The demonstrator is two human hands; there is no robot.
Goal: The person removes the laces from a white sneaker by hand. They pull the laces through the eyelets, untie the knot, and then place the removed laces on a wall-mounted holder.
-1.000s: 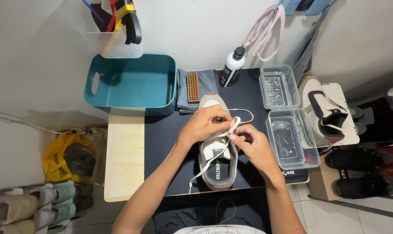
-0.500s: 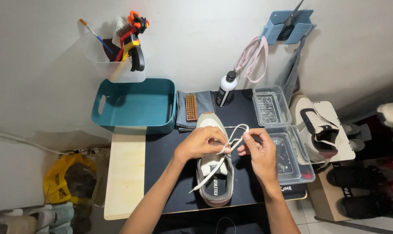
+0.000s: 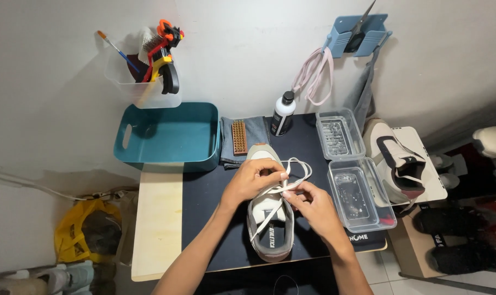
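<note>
Grey-and-white shoe (image 3: 269, 229) is set on the dark mat (image 3: 209, 218) near the front edge of the table, heel toward the wearer of the camera, toe (image 3: 260, 150) pointing at the wall. Much of its upper is hidden under the two hands; only the toe, tongue and heel are seen. The printing on the insole is left unread.

White lace (image 3: 298, 170) is looped above the shoe's throat, one loose end trailing down across the tongue toward the heel. The eyelets are covered and cannot be made out.

Left hand (image 3: 253, 181) is laid over the shoe's forepart, fingers curled together, fingertips pinching the lace. Right hand (image 3: 312, 205) is held just beside it at the shoe's right side, thumb and forefinger pressed on the lace where the two hands meet. The exact crossing of the strands is hidden by the fingers.

Just right of the shoe, two clear plastic boxes (image 3: 353, 188) are lined up, contents too small to tell. Behind the shoe: a wooden brush (image 3: 239, 137) on a folded grey cloth (image 3: 254, 131), a dark bottle (image 3: 283, 114), a teal basin (image 3: 168, 136). A second shoe (image 3: 396, 161) is seen on a white stand, right. The forearms are cut off by the bottom edge.
</note>
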